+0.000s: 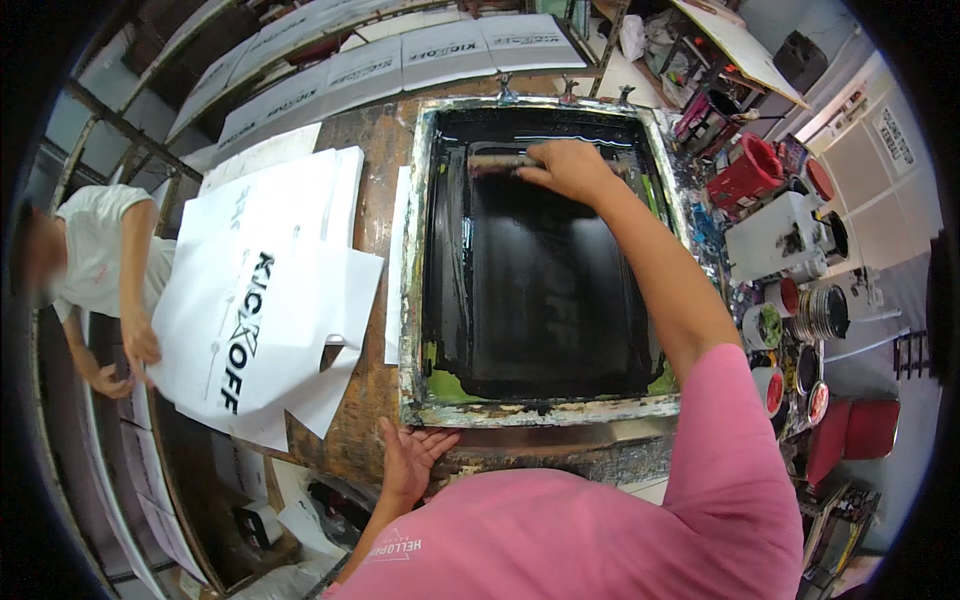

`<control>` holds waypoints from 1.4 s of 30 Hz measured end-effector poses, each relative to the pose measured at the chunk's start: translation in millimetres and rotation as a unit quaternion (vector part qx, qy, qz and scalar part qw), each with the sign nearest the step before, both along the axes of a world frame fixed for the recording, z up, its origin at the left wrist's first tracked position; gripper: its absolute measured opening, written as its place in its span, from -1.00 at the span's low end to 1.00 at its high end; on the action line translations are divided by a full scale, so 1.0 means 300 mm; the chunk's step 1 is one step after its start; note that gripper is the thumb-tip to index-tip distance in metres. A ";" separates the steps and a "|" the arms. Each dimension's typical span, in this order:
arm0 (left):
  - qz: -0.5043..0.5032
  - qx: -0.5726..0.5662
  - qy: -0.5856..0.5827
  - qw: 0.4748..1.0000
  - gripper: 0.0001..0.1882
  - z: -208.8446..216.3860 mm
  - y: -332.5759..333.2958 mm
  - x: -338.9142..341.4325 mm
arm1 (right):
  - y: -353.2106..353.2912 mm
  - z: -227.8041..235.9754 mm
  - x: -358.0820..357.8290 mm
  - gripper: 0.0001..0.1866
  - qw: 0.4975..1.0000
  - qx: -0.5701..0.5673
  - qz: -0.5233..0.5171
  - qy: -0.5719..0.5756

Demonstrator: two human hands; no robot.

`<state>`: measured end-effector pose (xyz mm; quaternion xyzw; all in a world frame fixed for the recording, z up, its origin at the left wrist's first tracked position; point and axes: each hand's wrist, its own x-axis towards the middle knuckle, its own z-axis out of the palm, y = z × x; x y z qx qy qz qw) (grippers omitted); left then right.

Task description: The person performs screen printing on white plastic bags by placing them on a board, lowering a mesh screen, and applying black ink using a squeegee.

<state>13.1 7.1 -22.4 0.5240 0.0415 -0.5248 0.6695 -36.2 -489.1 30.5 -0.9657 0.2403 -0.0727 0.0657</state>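
Observation:
A screen-printing frame point(540, 412) lies on the wooden table before me, its mesh coated with black ink point(545, 330). Near its far end, my right hand point(572, 170) is closed around a squeegee point(496, 161) with a pale wooden handle; the blade's lower edge is lost against the dark ink. My left hand point(412, 462) rests by the frame's near left corner, palm up and fingers spread, with nothing in it. Its fingertips are close to the rim; whether they touch it I cannot tell.
Left of the frame, white printed sheets point(270, 290) lie piled on the table point(375, 230), where a co-worker's hand point(140, 345) reaches one edge. Hinge clamps point(568, 92) stand behind the frame. Ink tubs and a red bucket point(745, 170) crowd the right. Racks hold printed sheets point(440, 52) beyond.

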 end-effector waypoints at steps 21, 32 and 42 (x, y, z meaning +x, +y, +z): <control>-0.134 -0.530 -0.144 0.825 0.15 0.487 -0.178 0.084 | 0.826 0.620 -0.412 -0.65 0.937 -0.270 -0.065 -0.214; -0.288 0.277 -0.787 0.470 0.09 -0.004 -0.195 0.030 | 0.671 0.868 -0.291 -0.66 0.946 -0.188 -0.033 -0.261; -0.269 0.216 -0.776 0.529 0.12 0.080 -0.271 0.028 | 0.657 0.944 -0.225 -0.68 0.948 -0.134 -0.099 -0.272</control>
